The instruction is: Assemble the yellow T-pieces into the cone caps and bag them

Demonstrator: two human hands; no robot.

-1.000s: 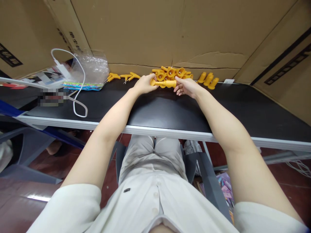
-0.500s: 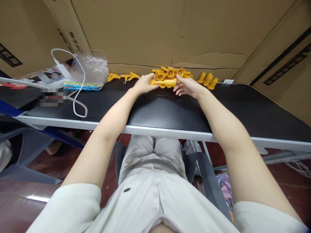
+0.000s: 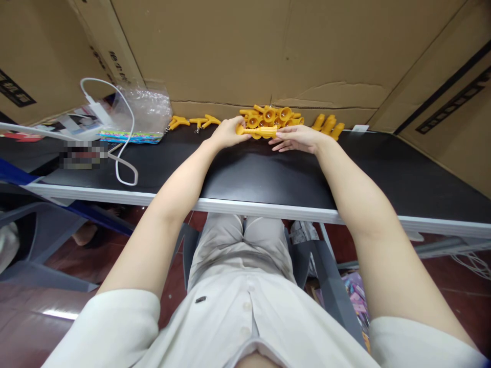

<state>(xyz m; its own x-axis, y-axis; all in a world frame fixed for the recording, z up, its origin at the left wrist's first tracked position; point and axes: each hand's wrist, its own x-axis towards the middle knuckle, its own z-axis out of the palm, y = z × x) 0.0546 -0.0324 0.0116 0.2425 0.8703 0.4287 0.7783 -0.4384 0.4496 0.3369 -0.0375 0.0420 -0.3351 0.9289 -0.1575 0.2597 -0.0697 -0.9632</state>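
A yellow plastic piece (image 3: pixel 264 132), with a flared end at left, a thin stem and a ribbed barrel at right, is held level above the black table. My left hand (image 3: pixel 229 133) is closed around its flared end and stem. At the barrel's right end, my right hand (image 3: pixel 297 138) has its thumb and forefinger against the piece, while the other fingers stretch out below. Just behind lies a pile of similar yellow pieces (image 3: pixel 269 114) with round open cups facing me. Several short yellow barrels (image 3: pixel 329 124) stand beyond my right wrist.
Yellow branched pieces (image 3: pixel 179 121) with small metal chains lie left of my left hand. Farther left are a clear plastic bag (image 3: pixel 143 107), colourful packets (image 3: pixel 132 136) and a white cable (image 3: pixel 132 122). A cardboard wall (image 3: pixel 230 56) closes off the table's back; a metal edge (image 3: pixel 264 207) runs along its front.
My right hand has turned flatter and shifted slightly, its thumb lower at the barrel's end and its fingers straighter. My left hand stays in place on the piece.
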